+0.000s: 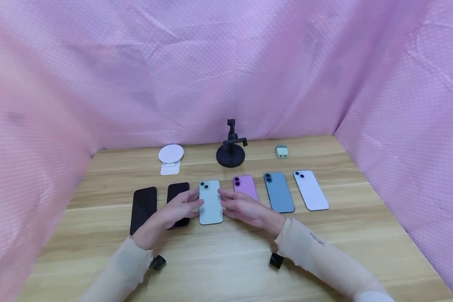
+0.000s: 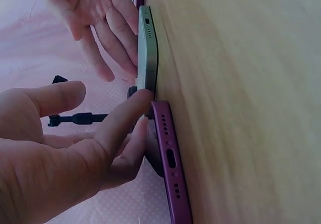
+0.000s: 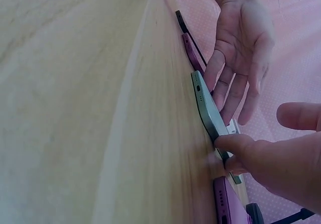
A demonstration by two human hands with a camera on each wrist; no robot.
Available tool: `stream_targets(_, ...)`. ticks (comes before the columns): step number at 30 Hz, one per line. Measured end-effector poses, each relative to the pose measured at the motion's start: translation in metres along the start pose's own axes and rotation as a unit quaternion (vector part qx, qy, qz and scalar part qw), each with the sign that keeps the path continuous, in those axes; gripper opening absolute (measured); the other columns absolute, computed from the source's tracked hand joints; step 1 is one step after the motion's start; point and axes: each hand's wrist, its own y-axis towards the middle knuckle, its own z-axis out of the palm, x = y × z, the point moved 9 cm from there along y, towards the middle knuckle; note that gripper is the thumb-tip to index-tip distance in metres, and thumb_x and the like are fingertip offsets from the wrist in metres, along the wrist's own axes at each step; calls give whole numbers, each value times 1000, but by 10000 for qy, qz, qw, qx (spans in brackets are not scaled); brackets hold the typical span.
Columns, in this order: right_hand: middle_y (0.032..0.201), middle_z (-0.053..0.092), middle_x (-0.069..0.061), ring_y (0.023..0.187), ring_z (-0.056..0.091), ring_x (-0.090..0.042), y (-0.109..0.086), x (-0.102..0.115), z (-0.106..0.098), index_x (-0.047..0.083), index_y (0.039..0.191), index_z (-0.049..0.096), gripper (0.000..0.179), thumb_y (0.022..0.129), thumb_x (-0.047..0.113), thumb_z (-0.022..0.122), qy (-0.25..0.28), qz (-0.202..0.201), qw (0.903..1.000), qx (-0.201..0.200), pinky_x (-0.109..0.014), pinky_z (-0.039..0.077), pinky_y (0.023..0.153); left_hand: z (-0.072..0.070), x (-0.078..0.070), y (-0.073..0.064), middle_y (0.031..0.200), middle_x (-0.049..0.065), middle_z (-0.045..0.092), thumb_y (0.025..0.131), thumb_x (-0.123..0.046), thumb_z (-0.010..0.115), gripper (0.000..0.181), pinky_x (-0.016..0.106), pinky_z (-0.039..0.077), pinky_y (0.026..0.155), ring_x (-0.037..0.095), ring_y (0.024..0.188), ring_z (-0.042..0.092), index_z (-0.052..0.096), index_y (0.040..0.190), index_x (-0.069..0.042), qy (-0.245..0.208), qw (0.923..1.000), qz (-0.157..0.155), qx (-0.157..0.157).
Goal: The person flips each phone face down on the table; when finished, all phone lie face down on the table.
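A pale green phone (image 1: 210, 207) lies back up on the wooden table, its camera end away from me. My left hand (image 1: 181, 206) is at its left edge, fingers extended and thumb apart, partly over a dark-screened phone with a purple frame (image 2: 173, 169). From the other side my right hand (image 1: 245, 207) reaches in, fingertips right at the green phone's right edge and thumb raised. That hand partly covers a pink-purple phone (image 1: 247, 184). In the right wrist view the green phone's bottom edge (image 3: 203, 101) sits low to the table between both hands.
A black-screened phone (image 1: 143, 207) lies far left; a blue phone (image 1: 280, 193) and a whitish phone (image 1: 311, 191) lie right. Behind the row stand a white round-topped stand (image 1: 171, 154), a black phone holder (image 1: 230, 155) and a green charger plug (image 1: 282, 152). Pink curtains (image 1: 219, 75) surround the table.
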Motion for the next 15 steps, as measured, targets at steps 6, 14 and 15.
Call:
stream_targets(6,169,12,-12,153,17,-29,0,7,1,5,162,17,64,107,12,49,-326,60,9993,-175,-48,26,120,-5,-1,-9,160,27,29,106,-15,55,69,50,48,103,40,141,40,15,161,-1,57,9998,177,0)
stream_targets(14,161,32,-21,141,42,-37,2,29,6,5,162,15,70,105,15,55,-593,-369,9975,-127,-52,36,114,-29,-26,-35,142,24,53,105,-23,58,62,44,52,100,34,129,53,31,155,1,1587,9807,921,-674)
stream_targets(15,159,34,-22,140,44,-37,4,30,8,6,162,15,71,105,15,55,-554,-379,9977,-97,-51,37,114,-34,-28,-38,141,22,55,105,-25,58,61,46,51,101,33,128,54,33,154,0,1721,9772,941,-813)
